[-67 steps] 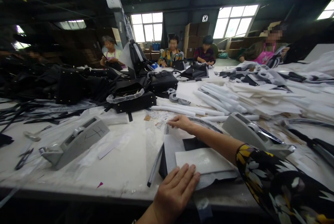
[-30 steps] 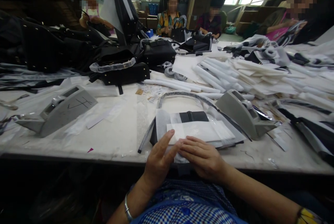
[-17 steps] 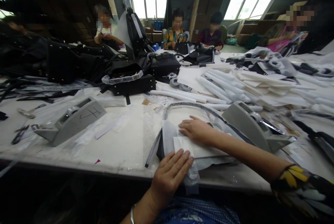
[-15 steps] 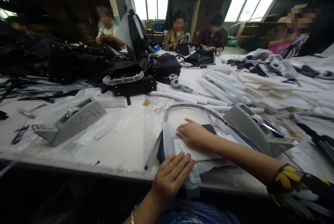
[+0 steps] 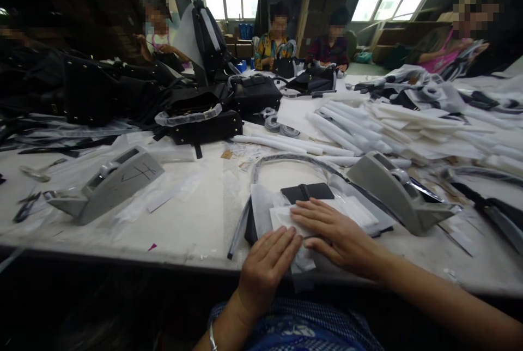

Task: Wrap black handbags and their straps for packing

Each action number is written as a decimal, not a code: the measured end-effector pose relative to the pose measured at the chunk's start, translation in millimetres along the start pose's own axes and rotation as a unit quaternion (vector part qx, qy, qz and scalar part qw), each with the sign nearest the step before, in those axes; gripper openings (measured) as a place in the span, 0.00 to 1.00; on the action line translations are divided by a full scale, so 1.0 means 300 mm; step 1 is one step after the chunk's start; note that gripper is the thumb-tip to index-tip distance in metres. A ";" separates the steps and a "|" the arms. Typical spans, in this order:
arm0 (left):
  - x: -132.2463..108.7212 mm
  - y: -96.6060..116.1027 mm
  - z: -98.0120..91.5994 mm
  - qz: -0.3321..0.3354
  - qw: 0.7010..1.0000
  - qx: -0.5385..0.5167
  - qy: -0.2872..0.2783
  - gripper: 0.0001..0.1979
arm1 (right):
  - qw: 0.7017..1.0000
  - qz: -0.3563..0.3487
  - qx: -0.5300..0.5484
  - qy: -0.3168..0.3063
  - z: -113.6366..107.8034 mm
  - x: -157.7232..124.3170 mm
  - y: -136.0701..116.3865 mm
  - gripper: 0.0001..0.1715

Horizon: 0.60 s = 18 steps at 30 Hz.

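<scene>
Both hands press on a flat bundle near the table's front edge. My left hand [image 5: 267,261] lies with stretched fingers on the lower left of the white wrapping paper [image 5: 281,217]. My right hand [image 5: 333,234] rests flat across the middle of the same paper, fingers extended, its tips close to the left fingertips. A black flat leather piece with a narrow band [image 5: 307,192] shows above the right hand. A long strap in clear plastic wrap [image 5: 281,158] arches behind the bundle. What lies under the paper is mostly hidden; a dark edge shows at its left.
Grey tape dispensers stand left [image 5: 118,182] and right [image 5: 392,193] of the bundle. Black handbags [image 5: 204,125] are heaped behind on the left. Rolled white paper [image 5: 339,127] is piled at right. Scissors [image 5: 26,206] lie far left. Several co-workers sit across the table [image 5: 196,198].
My right hand has drawn back toward me and turned, uncovering the black piece with the band. My left hand stays on the paper. The view has tilted slightly down.
</scene>
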<state>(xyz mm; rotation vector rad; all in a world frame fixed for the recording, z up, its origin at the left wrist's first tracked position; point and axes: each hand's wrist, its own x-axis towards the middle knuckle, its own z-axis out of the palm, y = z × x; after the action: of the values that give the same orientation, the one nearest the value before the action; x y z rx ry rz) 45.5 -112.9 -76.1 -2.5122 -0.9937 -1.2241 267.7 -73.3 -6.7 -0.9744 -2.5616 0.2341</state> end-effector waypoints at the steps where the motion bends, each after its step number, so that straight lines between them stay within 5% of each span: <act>1: -0.003 0.000 0.001 -0.003 1.000 -0.007 -0.005 0.19 | 1.000 -0.010 -0.008 0.004 0.000 -0.030 -0.014 0.33; 4: -0.011 -0.006 0.004 0.002 1.000 -0.019 -0.012 0.20 | 0.998 -0.025 -0.053 0.020 0.025 -0.089 -0.035 0.43; 11: -0.002 -0.011 -0.001 0.012 1.000 -0.014 -0.009 0.20 | 0.984 -0.084 -0.111 0.109 0.110 -0.133 -0.015 0.33; 18: 0.005 -0.009 -0.005 -0.004 0.999 -0.022 -0.026 0.21 | 0.985 -0.089 -0.031 0.145 0.098 -0.127 -0.032 0.36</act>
<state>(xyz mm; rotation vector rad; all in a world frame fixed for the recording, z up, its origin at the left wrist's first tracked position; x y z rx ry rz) 43.5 -110.8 -74.3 -2.5885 -0.9998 -1.2024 275.8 -106.4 -42.0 -0.7332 -2.3783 -0.0361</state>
